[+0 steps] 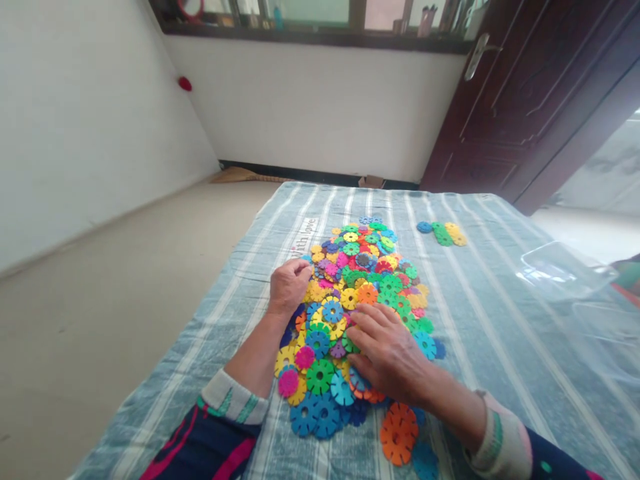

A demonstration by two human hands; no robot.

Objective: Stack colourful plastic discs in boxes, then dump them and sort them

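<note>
A large heap of colourful notched plastic snowflake discs (320,343) spreads over the striped cloth. My left hand (289,287) is at the heap's left edge, its fingers curled in and the thumb against them; whatever they may pinch is hidden. Across the right-middle of the heap lies my right hand (387,350), palm down with fingers apart, touching discs under it. An orange disc (399,433) and a blue disc (425,461) lie near the front, right of larger blue discs (327,415).
At the back right, a few blue, green and yellow discs (442,233) lie apart from the heap. Clear plastic boxes (565,270) stand at the right side. The striped cloth (235,320) covers the table; a door (525,87) stands beyond.
</note>
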